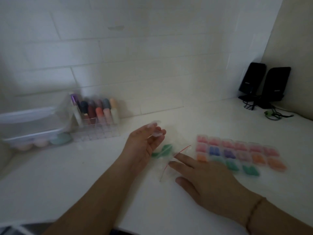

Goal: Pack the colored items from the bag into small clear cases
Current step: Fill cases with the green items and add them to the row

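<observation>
My left hand (144,145) is half-curled, pinching a small clear case (156,131) at the fingertips. My right hand (201,177) is flat and open, holding nothing, pressing the zip bag (171,150) w/ green items (162,150) on the table (84,175). Filled cases (240,153) sit just right. Risk imo: bag slips, greens scatter; the case pops loose from a thin pinch. Speakers (265,83) have labels, too blurred to read.

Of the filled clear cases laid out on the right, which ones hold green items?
The two small clear cases with green items in the front row, nearest the person, just beyond the right hand. The rows behind hold pink, blue, purple and orange.
</observation>
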Demonstrator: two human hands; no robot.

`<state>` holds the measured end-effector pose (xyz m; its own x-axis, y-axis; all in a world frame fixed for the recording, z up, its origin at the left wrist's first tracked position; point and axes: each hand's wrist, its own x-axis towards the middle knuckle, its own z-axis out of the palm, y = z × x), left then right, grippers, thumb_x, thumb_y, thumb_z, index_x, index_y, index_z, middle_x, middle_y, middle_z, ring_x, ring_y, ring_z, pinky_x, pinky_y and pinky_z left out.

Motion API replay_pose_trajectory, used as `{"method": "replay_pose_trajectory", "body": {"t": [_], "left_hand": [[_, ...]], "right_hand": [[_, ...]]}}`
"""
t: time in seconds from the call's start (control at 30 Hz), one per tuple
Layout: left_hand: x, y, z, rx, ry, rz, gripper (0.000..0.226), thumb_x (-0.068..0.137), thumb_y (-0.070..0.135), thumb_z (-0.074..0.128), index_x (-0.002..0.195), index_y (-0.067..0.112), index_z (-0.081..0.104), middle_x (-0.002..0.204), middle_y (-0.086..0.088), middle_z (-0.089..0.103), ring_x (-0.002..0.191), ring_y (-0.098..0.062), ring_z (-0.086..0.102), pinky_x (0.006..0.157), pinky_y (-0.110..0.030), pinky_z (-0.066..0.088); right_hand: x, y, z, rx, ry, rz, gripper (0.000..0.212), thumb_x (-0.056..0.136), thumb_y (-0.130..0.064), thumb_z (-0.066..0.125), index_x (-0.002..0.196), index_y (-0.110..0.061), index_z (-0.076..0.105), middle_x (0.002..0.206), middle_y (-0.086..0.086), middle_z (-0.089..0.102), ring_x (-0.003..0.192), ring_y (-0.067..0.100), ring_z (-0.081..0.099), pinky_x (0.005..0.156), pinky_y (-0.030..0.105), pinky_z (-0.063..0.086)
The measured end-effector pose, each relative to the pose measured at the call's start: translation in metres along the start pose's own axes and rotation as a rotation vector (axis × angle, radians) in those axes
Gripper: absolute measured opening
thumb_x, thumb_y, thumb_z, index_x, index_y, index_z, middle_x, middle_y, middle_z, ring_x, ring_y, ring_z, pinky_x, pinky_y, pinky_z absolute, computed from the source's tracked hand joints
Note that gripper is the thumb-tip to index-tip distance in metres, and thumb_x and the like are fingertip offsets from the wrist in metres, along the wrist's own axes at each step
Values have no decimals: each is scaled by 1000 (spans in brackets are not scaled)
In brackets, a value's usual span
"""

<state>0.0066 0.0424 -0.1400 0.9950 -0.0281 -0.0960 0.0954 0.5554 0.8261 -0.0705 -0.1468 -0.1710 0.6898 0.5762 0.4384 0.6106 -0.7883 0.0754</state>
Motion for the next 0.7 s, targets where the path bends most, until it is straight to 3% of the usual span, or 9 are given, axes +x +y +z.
{"method": "replay_pose_trajectory", "body": {"t": [0.1,0.17,0.27,0.37,0.47,0.6,0.7], "left_hand": [[-3,-3,-1,-14,-14,-24,13,89,-4,57,95,-1,68,85,-12,62,86,-24,69,84,-29,58],[-4,-2,-2,-39,-9,-31,13,89,-4,57,96,-2,68,84,-12,61,85,-23,69,84,-29,57],[-5,0,-1,-76,6,-55,15,89,-4,57,102,-4,65,84,-12,61,84,-23,69,86,-30,56],[-6,0,-2,-100,16,-74,15,88,-4,58,102,-5,64,85,-14,62,83,-24,70,84,-31,57],[-4,2,-3,-116,18,-80,14,89,-2,60,101,-5,64,88,-16,62,86,-26,70,83,-31,58],[-4,4,-4,-113,3,-79,16,90,0,60,104,-5,63,89,-15,62,87,-26,70,83,-30,58],[-5,6,-5,-107,-11,-74,16,91,4,61,104,-4,64,90,-15,62,90,-26,69,84,-30,58]], "right_hand": [[14,-7,3,-121,27,10,42,91,-46,35,123,-35,59,129,-8,62,43,18,54,40,22,32],[23,-10,7,-149,36,30,42,89,-44,35,117,-32,64,122,-5,66,36,17,49,37,23,34],[32,-14,18,-197,16,88,42,86,-36,38,113,-23,68,108,0,70,34,22,49,35,26,32],[34,-19,24,-207,7,131,35,77,-20,60,110,-14,68,98,5,66,33,25,47,39,26,29],[35,-17,22,-163,23,157,26,68,-19,71,94,-20,71,96,5,65,31,23,46,37,25,26],[37,-18,21,-137,43,180,21,72,-22,67,92,-19,70,94,4,67,31,23,46,36,25,28],[37,-17,19,-94,60,244,29,84,-29,47,97,-19,71,94,-1,67,33,21,47,33,26,32]]}}
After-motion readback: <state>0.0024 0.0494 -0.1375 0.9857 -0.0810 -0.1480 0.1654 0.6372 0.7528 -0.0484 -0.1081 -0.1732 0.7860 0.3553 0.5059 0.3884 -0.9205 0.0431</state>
